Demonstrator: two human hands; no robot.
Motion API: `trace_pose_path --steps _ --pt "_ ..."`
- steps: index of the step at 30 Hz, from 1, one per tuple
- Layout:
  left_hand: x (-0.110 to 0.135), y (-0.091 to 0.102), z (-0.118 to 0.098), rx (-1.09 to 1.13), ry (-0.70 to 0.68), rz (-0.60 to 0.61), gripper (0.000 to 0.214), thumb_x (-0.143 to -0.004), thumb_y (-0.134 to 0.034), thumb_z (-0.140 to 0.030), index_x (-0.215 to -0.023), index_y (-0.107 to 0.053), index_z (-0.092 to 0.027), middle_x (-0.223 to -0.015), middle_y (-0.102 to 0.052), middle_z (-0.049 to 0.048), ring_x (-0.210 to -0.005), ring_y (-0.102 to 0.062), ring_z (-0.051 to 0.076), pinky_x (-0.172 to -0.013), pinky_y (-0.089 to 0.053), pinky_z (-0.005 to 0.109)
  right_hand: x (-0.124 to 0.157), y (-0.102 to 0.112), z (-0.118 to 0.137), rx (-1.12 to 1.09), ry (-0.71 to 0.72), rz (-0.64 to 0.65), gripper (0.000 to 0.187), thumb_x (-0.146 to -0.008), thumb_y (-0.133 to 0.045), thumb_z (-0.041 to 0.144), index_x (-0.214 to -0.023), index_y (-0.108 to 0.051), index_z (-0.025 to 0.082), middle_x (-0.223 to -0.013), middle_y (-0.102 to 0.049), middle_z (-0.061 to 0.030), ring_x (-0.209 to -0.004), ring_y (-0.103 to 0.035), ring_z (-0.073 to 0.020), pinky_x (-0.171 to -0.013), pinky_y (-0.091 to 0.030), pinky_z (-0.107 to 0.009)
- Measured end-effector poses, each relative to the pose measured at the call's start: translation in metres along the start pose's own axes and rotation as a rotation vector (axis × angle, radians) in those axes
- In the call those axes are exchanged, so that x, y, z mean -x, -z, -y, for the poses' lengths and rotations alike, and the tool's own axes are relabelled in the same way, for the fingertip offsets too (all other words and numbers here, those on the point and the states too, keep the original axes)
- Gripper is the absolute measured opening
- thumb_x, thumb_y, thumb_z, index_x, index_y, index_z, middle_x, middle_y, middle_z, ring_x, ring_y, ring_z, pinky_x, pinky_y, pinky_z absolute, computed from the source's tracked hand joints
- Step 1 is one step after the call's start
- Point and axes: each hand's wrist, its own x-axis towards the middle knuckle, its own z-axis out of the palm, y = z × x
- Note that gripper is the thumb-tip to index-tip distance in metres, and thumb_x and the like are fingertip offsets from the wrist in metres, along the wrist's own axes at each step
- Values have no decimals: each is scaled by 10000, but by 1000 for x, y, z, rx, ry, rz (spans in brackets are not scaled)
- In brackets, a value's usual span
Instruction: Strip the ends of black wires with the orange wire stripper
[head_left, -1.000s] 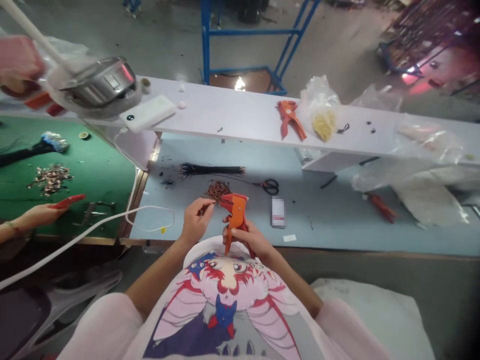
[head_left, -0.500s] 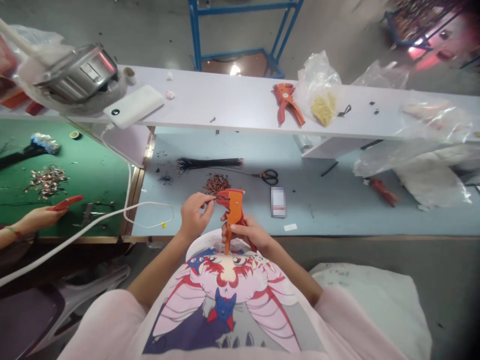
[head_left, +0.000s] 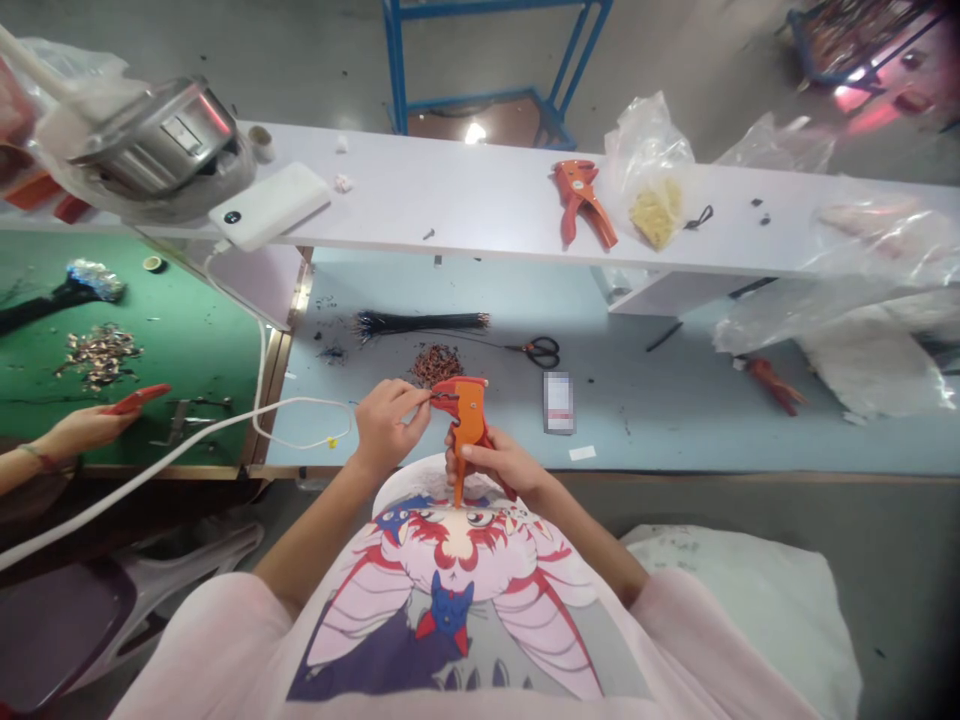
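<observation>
My right hand (head_left: 499, 462) is wrapped round the handles of an orange and red wire stripper (head_left: 470, 410), held upright at the table's front edge. At its jaws, on the left side, my left hand (head_left: 390, 425) pinches a short dark wire (head_left: 439, 396) between thumb and fingertips. Most of that wire is hidden by the fingers and the tool. Just beyond the stripper lies a pile of copper-coloured wire scraps (head_left: 439, 362). Behind the pile stretches a bundle of black wires (head_left: 424, 322), with black-handled scissors (head_left: 541, 350) to its right.
A raised white shelf (head_left: 480, 205) runs across the back, carrying another wire stripper (head_left: 581, 205), a power bank (head_left: 270, 208) and plastic bags. A white cable (head_left: 187, 450) crosses the left side. A co-worker's hand (head_left: 86, 432) holds a red tool over the green mat (head_left: 187, 320).
The view has shifted slightly. Both hands stay nearly in place, the left at the stripper's jaws and the right on its handles.
</observation>
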Motion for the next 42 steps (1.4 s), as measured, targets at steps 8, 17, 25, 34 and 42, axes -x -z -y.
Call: trace_pose_path --steps 8,17,25,34,42 --pt "-1 1 -1 -28 -17 3 125 -824 -536 -226 -820 -657 -193 -745 -655 25 -723 -549 147 -697 -398 262 -2 -4 -2 93 22 -97 263 -785 -631 385 -832 -531 146 -628 -581 5 -556 -592 -137 -542 -496 -271" --pt "-1 -1 -2 36 -5 -7 138 -838 -532 -227 -809 -655 -173 -594 -578 -6 -585 -488 111 -604 -365 232 -6 -2 -7 182 84 -104 295 -797 -600 393 -656 -509 150 -496 -548 16 -437 -521 -106 -439 -435 -222" --pt "2 -3 -2 70 49 -5 153 -836 -531 -241 -787 -659 -174 -572 -568 -7 -542 -464 99 -573 -355 225 -7 -2 -9 219 109 -110 352 -799 -606 371 -552 -489 150 -420 -509 26 -378 -475 -86 -406 -406 -206" --pt "4 -8 2 79 134 -8 134 -816 -545 -242 -797 -661 -177 -640 -628 4 -557 -489 103 -590 -375 228 -12 2 -19 -104 57 -166 290 -794 -621 368 -652 -465 169 -483 -458 60 -389 -442 -80 -411 -432 -223" --pt "7 -6 9 164 236 -58 128 -796 -526 -220 -823 -642 -174 -676 -621 8 -587 -524 108 -609 -418 223 -8 21 -10 -116 41 -156 227 -775 -647 311 -866 -513 151 -615 -573 4 -532 -564 -133 -520 -516 -286"
